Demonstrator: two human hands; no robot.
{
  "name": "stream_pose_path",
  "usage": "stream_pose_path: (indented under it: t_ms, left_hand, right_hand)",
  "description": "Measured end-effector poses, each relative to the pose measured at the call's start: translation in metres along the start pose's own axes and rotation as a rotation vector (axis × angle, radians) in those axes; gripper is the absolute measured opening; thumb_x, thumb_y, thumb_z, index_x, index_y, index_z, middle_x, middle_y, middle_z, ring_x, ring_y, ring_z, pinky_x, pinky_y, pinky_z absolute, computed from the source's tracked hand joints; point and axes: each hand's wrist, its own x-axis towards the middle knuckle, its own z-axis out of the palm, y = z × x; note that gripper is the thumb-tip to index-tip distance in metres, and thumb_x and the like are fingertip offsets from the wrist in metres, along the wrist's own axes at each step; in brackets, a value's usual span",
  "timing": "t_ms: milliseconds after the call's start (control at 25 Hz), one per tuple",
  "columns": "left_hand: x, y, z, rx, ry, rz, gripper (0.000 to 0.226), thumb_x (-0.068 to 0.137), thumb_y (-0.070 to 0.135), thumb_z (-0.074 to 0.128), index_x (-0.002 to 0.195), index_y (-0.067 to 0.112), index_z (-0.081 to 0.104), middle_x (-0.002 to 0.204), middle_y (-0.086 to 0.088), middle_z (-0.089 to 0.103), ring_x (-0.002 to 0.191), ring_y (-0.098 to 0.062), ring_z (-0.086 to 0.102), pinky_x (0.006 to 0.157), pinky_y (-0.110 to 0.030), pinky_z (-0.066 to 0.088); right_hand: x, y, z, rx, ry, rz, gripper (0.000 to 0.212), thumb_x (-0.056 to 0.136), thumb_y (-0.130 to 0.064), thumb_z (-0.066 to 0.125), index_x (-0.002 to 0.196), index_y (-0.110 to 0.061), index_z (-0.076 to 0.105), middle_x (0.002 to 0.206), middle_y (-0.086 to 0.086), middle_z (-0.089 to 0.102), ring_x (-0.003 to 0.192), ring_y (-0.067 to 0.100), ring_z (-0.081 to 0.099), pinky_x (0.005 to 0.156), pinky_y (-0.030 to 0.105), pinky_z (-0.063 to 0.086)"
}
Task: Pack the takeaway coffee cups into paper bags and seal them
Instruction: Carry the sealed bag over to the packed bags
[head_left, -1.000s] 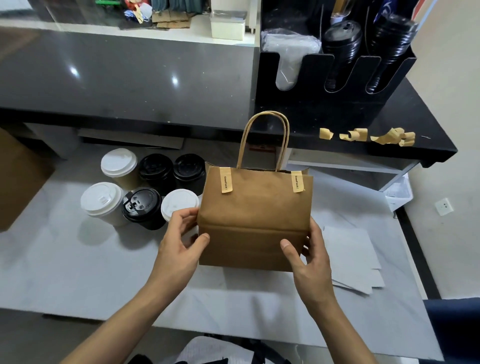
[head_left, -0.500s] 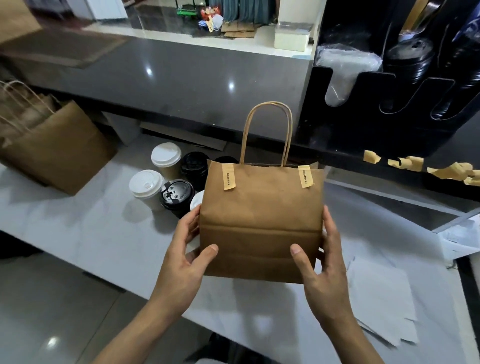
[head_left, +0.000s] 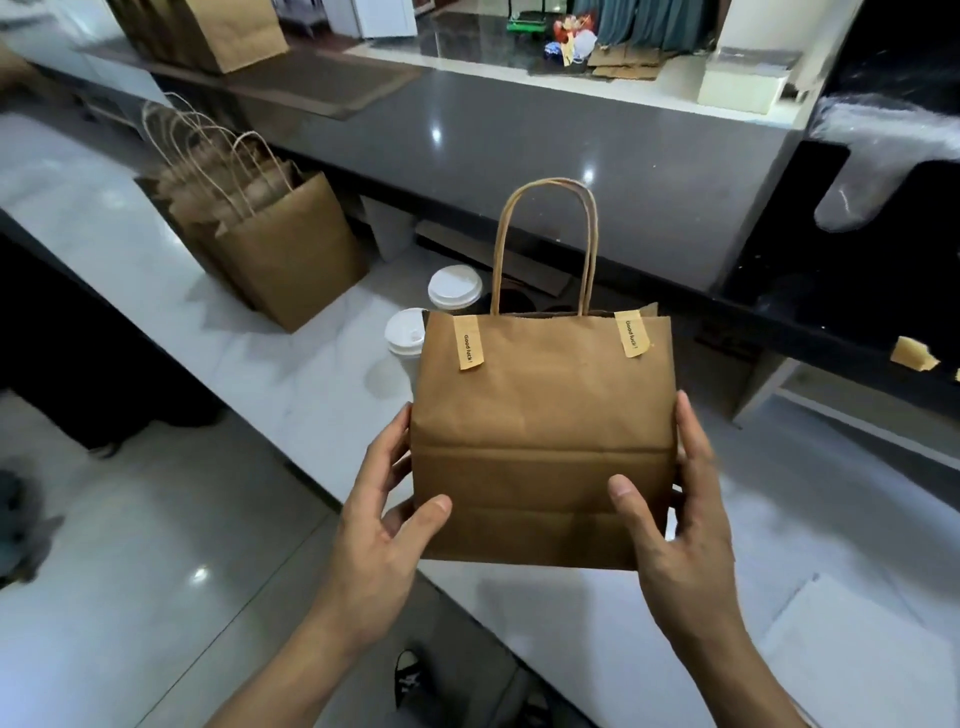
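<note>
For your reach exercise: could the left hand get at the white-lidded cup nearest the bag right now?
Probably not yet: the left hand grips the paper bag together with the right hand. The white-lidded cup stands apart behind the bag's left edge, otherwise unblocked.

This looks like a café's service area. Lidded takeaway cups (head_left: 453, 289) stand on a white marble desk (head_left: 270, 332), just beside a big brown bag (head_left: 291, 260) stuffed with folded handled bags. A dark polished bar ledge (head_left: 519, 135) runs above it, and at the right a black holder (head_left: 779, 249) keeps a clear plastic sleeve (head_left: 872, 161) of supplies.
</note>
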Motion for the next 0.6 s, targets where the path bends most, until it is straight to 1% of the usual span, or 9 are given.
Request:
stream_pose_path:
  t_ms: [80,200,240,320,400,480,560,600]
  left_hand:
    - [-0.005,-0.002,-0.015,-0.009,0.045,0.008,0.07,0.09,0.007,0.067,0.149,0.035,0.041,0.136,0.026,0.057,0.131,-0.004,0.051,0.09,-0.01,0.049]
    - [-0.01,-0.004,-0.04,-0.018,0.118,-0.008,0.071,0.091,-0.012,0.062,0.145,0.03,0.043,0.129,0.027,0.061,0.123,0.005,0.055,0.088,-0.006,0.046]
    - [-0.012,-0.004,-0.051,-0.029,0.133,-0.016,0.071,0.091,-0.015,0.059,0.145,0.028,0.043,0.129,0.025,0.062,0.121,0.007,0.056,0.088,-0.005,0.046]
    - [-0.015,-0.008,-0.073,-0.027,0.153,-0.02,0.071,0.091,-0.015,0.058,0.145,0.028,0.042,0.13,0.025,0.062,0.119,0.008,0.057,0.089,-0.005,0.045]
    - [-0.017,-0.014,-0.101,-0.02,0.176,-0.024,0.072,0.091,-0.013,0.059,0.146,0.029,0.042,0.129,0.029,0.061,0.12,0.008,0.057,0.09,-0.005,0.044]
    - [-0.018,-0.019,-0.129,-0.026,0.201,-0.034,0.072,0.092,-0.012,0.06,0.147,0.03,0.042,0.129,0.03,0.06,0.122,0.006,0.056,0.09,-0.005,0.044]
    - [-0.02,-0.022,-0.158,-0.021,0.224,-0.034,0.071,0.092,-0.009,0.061,0.147,0.032,0.041,0.129,0.034,0.059,0.121,0.009,0.056,0.088,-0.004,0.044]
    - [-0.021,-0.024,-0.17,-0.018,0.238,-0.037,0.071,0.093,-0.008,0.061,0.147,0.033,0.041,0.128,0.035,0.059,0.119,0.011,0.056,0.087,-0.003,0.044]
  right_hand:
    - [0.0,-0.006,0.015,-0.001,-0.036,-0.012,0.076,0.091,-0.044,0.069,0.151,-0.059,0.025,0.145,-0.04,0.039,0.121,-0.007,0.049,0.095,0.023,0.044]
    - [0.001,-0.015,0.043,0.004,-0.088,-0.033,0.077,0.085,-0.042,0.064,0.152,-0.055,0.028,0.138,-0.047,0.041,0.118,-0.011,0.049,0.091,0.018,0.042]
    - [-0.001,-0.017,0.054,0.006,-0.105,-0.041,0.077,0.087,-0.042,0.067,0.152,-0.055,0.028,0.138,-0.046,0.042,0.118,-0.011,0.049,0.091,0.018,0.041]
    - [-0.005,-0.022,0.077,0.003,-0.132,-0.044,0.075,0.09,-0.043,0.071,0.151,-0.057,0.029,0.143,-0.037,0.044,0.119,-0.006,0.052,0.091,0.017,0.042]
    - [-0.01,-0.026,0.103,-0.004,-0.162,-0.052,0.077,0.089,-0.037,0.07,0.151,-0.058,0.029,0.148,-0.03,0.044,0.122,0.0,0.053,0.094,0.021,0.044]
    - [-0.014,-0.032,0.13,0.004,-0.2,-0.05,0.076,0.092,-0.033,0.072,0.151,-0.057,0.029,0.149,-0.033,0.042,0.127,-0.002,0.05,0.1,0.028,0.045]
    - [-0.018,-0.039,0.16,0.006,-0.238,-0.048,0.077,0.089,-0.038,0.073,0.15,-0.058,0.029,0.148,-0.034,0.042,0.13,-0.002,0.049,0.106,0.032,0.045]
    - [-0.02,-0.042,0.173,0.004,-0.265,-0.051,0.079,0.087,-0.038,0.071,0.15,-0.06,0.029,0.147,-0.035,0.043,0.13,-0.003,0.049,0.108,0.033,0.044]
